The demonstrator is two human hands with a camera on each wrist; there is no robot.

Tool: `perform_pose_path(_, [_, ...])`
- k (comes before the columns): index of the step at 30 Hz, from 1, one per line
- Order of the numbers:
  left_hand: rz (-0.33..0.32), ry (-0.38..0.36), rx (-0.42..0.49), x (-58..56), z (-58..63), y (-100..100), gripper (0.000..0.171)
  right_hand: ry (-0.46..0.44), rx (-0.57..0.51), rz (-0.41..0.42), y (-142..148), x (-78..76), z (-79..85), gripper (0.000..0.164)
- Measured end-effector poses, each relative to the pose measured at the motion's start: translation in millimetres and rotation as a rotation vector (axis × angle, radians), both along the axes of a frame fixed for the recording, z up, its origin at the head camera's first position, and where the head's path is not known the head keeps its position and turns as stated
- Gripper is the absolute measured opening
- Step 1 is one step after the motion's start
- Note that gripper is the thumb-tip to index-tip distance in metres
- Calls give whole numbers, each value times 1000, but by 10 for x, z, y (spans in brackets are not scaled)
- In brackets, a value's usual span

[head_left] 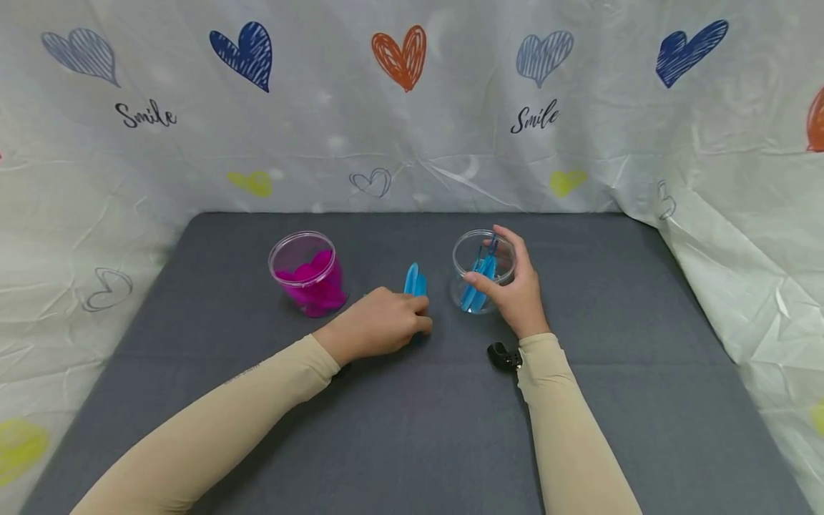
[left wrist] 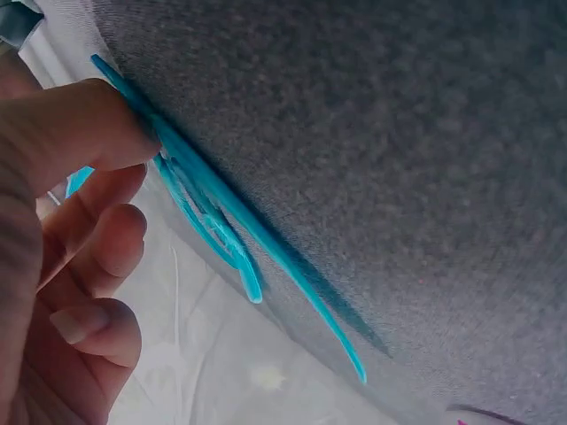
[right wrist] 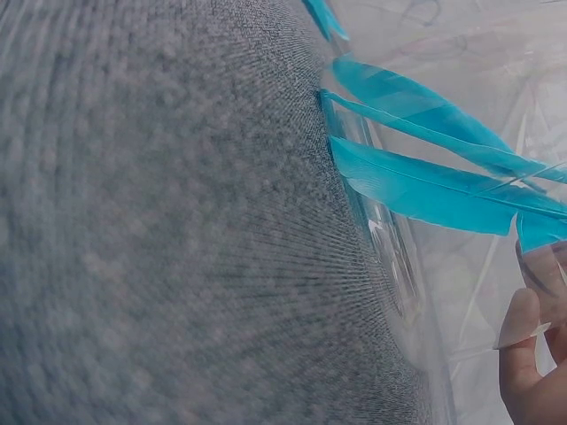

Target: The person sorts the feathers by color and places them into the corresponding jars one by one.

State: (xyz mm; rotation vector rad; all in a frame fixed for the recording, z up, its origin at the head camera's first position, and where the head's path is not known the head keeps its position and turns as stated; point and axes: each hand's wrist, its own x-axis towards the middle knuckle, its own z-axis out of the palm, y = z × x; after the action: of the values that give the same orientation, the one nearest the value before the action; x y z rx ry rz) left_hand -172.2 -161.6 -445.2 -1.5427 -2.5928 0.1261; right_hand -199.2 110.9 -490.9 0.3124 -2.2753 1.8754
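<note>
My left hand [head_left: 383,322] is low over the grey cloth, thumb and index finger pinching blue feathers [head_left: 415,280]. In the left wrist view the feathers [left wrist: 266,243] stick out past the thumb, seen edge-on close along the cloth. My right hand [head_left: 518,290] grips a clear round jar [head_left: 458,275] near its rim, thumb in front and fingers around the far side. Several blue feathers [head_left: 478,286] lean inside that jar; in the right wrist view their broad blades [right wrist: 425,190] show through the wall, tips down at the base.
Left of my left hand stands a second clear jar [head_left: 302,234] holding bright magenta feathers [head_left: 317,286]. Dark grey cloth [head_left: 418,429] covers the table. A pale curtain [head_left: 450,143] printed with hearts hangs behind and at both sides.
</note>
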Motion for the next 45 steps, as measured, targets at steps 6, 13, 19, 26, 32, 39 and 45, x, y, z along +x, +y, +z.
perform_pose_path(6, [-25, 70, -66, 8, -1, 32, 15, 8, 22, -4, -2, 17, 10, 86])
perform_pose_path(13, [-63, 145, -109, -6, 2, 50, 14, -8, -7, 16, -33, 41, 87, 90])
perform_pose_path(19, [-91, 190, -123, -21, -6, 57, 18, 11, 5, 10, -11, 9, 17, 89])
perform_pose_path(26, [-115, 218, -135, -54, 8, 80, 20, 17, 13, -1, -5, 4, 12, 84])
perform_pose_path(32, [-121, 203, -75, -91, -20, 50, 13, 18, 10, 2, 0, 6, 3, 85])
perform_pose_path(39, [-112, 165, 195, -153, 18, 28, 9, 27, 11, 7, 4, 5, 12, 85])
perform_pose_path(45, [-50, -12, 485, -171, 164, 45, 9, 31, 7, 6, 7, -9, -11, 88])
